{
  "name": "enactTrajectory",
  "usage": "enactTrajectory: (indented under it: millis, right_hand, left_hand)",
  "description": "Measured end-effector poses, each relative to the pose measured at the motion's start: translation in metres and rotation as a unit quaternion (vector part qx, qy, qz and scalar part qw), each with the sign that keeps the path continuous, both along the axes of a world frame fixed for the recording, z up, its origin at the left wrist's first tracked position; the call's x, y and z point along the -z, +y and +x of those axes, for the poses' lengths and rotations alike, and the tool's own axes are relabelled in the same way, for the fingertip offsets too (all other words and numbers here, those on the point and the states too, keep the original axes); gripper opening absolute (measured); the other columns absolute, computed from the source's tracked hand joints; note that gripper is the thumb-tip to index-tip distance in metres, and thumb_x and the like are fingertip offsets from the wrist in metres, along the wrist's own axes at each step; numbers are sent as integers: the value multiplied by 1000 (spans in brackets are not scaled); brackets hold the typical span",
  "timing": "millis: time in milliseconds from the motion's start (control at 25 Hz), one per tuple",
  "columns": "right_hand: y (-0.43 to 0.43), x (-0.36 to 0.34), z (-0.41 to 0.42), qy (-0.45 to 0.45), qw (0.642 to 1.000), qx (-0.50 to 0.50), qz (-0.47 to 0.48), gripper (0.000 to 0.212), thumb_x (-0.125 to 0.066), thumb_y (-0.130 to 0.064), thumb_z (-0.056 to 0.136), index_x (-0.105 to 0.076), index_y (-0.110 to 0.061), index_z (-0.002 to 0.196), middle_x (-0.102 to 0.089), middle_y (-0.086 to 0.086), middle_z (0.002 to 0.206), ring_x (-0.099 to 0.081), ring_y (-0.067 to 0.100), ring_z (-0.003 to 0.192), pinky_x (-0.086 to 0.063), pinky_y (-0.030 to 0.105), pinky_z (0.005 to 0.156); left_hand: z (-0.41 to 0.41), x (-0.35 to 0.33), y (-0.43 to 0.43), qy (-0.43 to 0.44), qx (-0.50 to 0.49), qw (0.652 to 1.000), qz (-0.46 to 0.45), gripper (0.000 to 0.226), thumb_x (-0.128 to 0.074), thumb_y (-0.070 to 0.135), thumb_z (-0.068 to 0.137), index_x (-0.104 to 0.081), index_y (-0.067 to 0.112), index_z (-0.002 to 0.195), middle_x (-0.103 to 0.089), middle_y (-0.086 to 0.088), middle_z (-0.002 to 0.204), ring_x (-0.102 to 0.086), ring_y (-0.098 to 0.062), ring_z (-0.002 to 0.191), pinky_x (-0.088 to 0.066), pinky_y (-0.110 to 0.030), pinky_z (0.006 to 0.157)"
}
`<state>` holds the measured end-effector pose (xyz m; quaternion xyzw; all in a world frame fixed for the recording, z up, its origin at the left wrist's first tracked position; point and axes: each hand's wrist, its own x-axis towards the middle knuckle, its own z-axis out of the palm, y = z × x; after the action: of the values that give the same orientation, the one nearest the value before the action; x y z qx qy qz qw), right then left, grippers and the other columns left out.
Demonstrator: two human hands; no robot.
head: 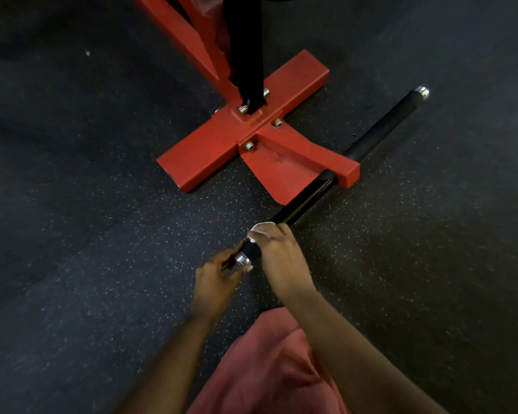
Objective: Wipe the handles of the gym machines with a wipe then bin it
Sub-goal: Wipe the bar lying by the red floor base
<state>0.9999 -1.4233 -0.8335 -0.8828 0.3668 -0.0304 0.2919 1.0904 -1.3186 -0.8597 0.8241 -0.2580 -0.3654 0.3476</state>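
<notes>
- wipe [259, 230]: white and bunched, pressed round the black handle bar [299, 206] close to its near end; only a bit peeks out on the thumb side.
- right hand [277, 252]: curled over bar and wipe together, gripping from above.
- left hand [216, 274]: fingers curled round the bar's tip at the chrome end cap [242, 259], probably steadying it (how tight, cannot tell).
- The bar runs through a bracket at the front edge of the red base [210, 150]. The far grip [383, 124] sticks out the other side, with neither hand on it.
- Step: wiping the near half of this handle. No bin in view.
- Next: slide the wrapped wipe toward the bracket, then do the far grip. This needs a snug hold so the wipe travels with the hand.
- Around: speckled dark floor [102, 234].
</notes>
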Motion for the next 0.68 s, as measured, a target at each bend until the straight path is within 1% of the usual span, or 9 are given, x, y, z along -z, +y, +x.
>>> enactTrajectory:
  millis: [40, 80, 160, 200, 240, 360, 440, 560, 680]
  right_hand:
    - [-8, -3, -8, -64, 993, 92, 46, 29, -50, 0, 88, -62, -9, 113, -57, 5, 123, -50, 6, 111, -40, 10, 94]
    - [-20, -3, -17, -134, 965, 211, 73, 27, -51, 2, 88, -65, -9, 108, -62, 7, 117, -56, 3, 103, -36, 0, 87]
    - [-51, 0, -29, -220, 868, 436, 88, 27, -51, 3, 89, -65, -8, 109, -63, 10, 114, -58, 8, 95, -34, -7, 74]
    - [-63, 4, -30, -234, 824, 504, 113, 28, -50, 1, 91, -63, -9, 113, -62, 9, 117, -56, 9, 95, -36, -6, 72]
    - [-68, 10, -26, -244, 793, 538, 148, 28, -50, -1, 92, -61, -10, 116, -61, 8, 119, -55, 8, 95, -40, -3, 71]
    - [-44, 23, 3, -262, 739, 586, 203, 25, -51, -2, 91, -59, -8, 114, -62, 9, 117, -59, 13, 96, -47, 13, 75]
    - [-10, 21, 17, -270, 721, 608, 194, 23, -52, 0, 90, -60, -6, 111, -62, 10, 114, -61, 18, 96, -47, 16, 76]
    - [36, 17, 31, -260, 726, 608, 189, 21, -52, 4, 88, -64, -3, 104, -60, 9, 110, -60, 22, 95, -46, 19, 79]
    - [84, 14, 37, -242, 748, 584, 201, 22, -55, 7, 84, -67, -4, 99, -60, 5, 103, -60, 18, 91, -41, 2, 73]
  left_hand:
    - [0, -1, 0, 4, -2, 1000, -5, 46, -75, 12, 76, -62, 14, 120, -65, 9, 104, -64, -6, 93, -40, 5, 71]
    - [1, -1, 0, 8, -3, 1000, -10, 48, -75, 11, 76, -61, 15, 122, -62, 12, 104, -62, -1, 91, -40, 6, 71]
    - [1, 0, -1, 16, -5, 1000, -14, 49, -75, 12, 75, -61, 19, 122, -60, 17, 101, -59, 13, 84, -41, 5, 70]
    - [2, 0, -1, 22, -3, 1000, -16, 49, -75, 13, 75, -61, 21, 121, -60, 19, 100, -57, 18, 80, -41, 5, 69]
    - [2, 1, -2, 31, -2, 999, -19, 48, -75, 13, 75, -61, 23, 120, -61, 20, 98, -56, 20, 78, -41, 4, 69]
    - [4, -1, -2, 84, -33, 996, -28, 44, -73, 12, 77, -61, 27, 117, -62, 20, 99, -58, 15, 84, -43, 1, 70]
    - [3, -4, -3, 132, -71, 988, -29, 39, -69, 13, 81, -60, 29, 116, -63, 20, 98, -59, 17, 82, -44, 1, 67]
    - [2, -8, -4, 155, -86, 984, -21, 37, -66, 14, 84, -60, 20, 121, -64, 14, 100, -58, 15, 82, -46, -1, 69]
    - [5, -10, -5, 179, -89, 980, -16, 37, -65, 9, 84, -60, 14, 121, -66, 7, 104, -59, 7, 90, -49, -6, 74]
